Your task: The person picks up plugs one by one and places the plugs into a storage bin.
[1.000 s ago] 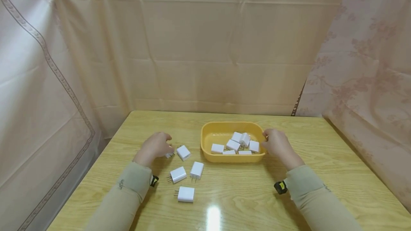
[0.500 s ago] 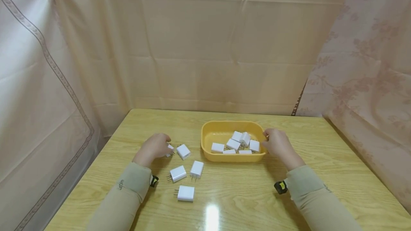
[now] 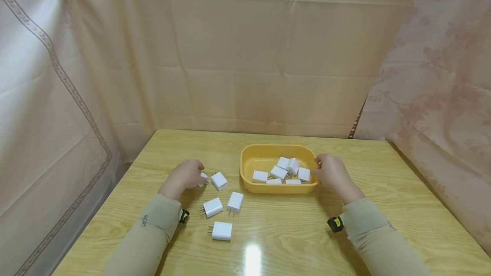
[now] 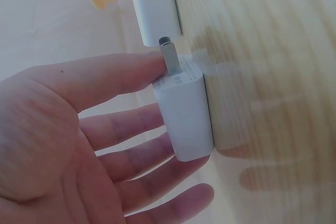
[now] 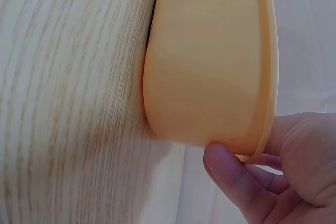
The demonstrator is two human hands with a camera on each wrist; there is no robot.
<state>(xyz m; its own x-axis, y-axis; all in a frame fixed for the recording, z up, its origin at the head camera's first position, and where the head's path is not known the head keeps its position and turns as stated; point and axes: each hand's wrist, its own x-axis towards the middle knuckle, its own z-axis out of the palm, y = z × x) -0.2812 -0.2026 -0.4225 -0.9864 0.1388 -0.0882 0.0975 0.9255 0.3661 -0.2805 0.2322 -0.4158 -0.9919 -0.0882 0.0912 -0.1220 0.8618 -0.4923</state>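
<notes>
My left hand [image 3: 186, 176] is around a white charger plug [image 4: 184, 116] standing on the table at the left. In the left wrist view the thumb lies at its pronged end and the fingers curl along its far side. The right hand [image 3: 333, 173] pinches the right end of a yellow plastic basket [image 3: 280, 188], thumb outside the wall and fingers over the rim. Several white charger plugs [image 3: 278, 172] lie jumbled inside the basket.
Several more charger plugs lie loose on the wooden table [image 3: 291, 233]: one [image 3: 219, 181] beside my left hand, others [image 3: 235, 202] nearer the front, including the closest one [image 3: 222, 231]. Beige cloth [image 3: 230, 54] hangs behind the table.
The left fingers have shifted slightly at the charger plug, and more of it shows beside them than a second ago. The right hand and the basket have stayed in place.
</notes>
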